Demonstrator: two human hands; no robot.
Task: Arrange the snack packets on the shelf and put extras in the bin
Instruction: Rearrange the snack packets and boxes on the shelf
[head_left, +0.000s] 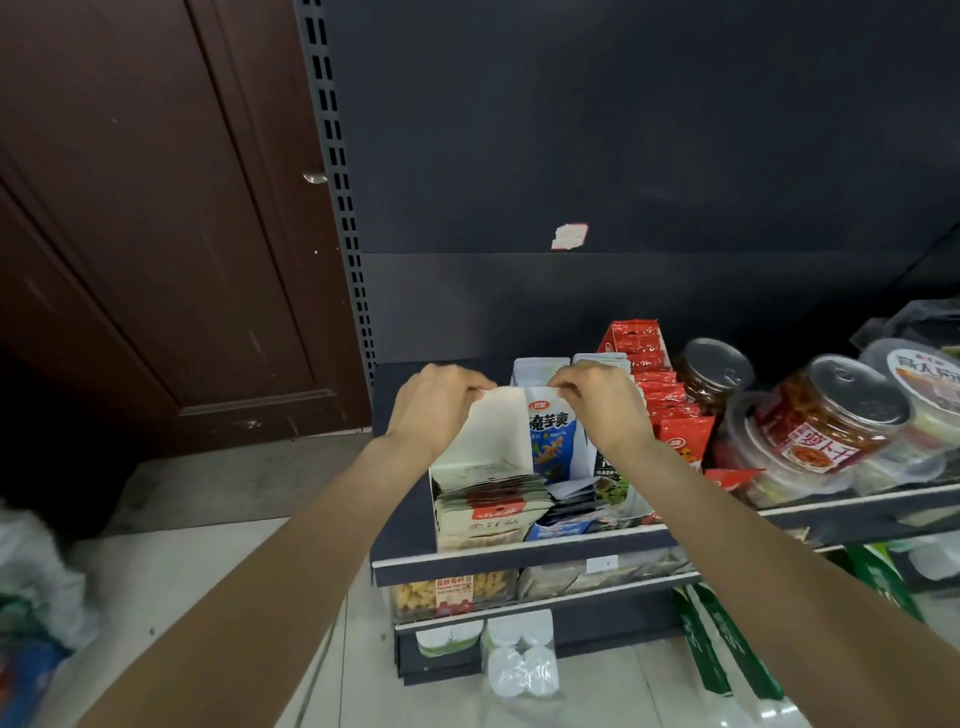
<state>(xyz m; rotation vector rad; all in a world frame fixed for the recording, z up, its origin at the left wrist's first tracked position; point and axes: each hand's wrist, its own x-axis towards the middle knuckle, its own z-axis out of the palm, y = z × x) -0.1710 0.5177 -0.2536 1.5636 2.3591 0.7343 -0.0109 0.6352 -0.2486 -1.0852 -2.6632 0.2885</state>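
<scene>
Blue-white snack packet (551, 441) upright in white display box (493, 431); beige packets (491, 506) stacked in front.

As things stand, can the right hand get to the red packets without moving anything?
Probably yes. The right hand sits at the blue packet, and the red packets stand right beside it with open tops, nothing between.

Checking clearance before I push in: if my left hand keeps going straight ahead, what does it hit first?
Probably the shelf's dark back panel; nothing shows between it and the left hand, though depth is unclear.

You are looking forward and down from head height, standing close over the dark metal shelf (519, 558) and pale tiled floor (208, 571).
</scene>
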